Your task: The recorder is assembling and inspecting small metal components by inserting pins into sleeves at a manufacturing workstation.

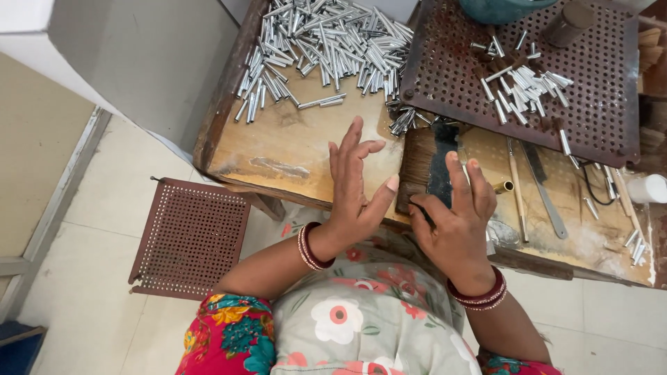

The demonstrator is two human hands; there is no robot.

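My left hand [356, 186] hovers over the near edge of a worn wooden table [292, 142], fingers spread and palm turned inward, holding nothing. My right hand [456, 219] rests its fingers on a dark flat block [440, 156] lying on a brown wooden piece [417, 163] at the table's front edge. A large heap of short silver metal tubes [323, 45] lies at the back of the table. A brown perforated metal tray [604, 97] at the back right carries a smaller bunch of silver tubes [524, 87].
A second perforated tray [189, 236] lies on the tiled floor at the left. A knife-like blade [542, 184], thin sticks and a small brass tube [502, 186] lie at the right. A teal bowl [500, 8] and a brown cylinder [568, 24] stand on the tray.
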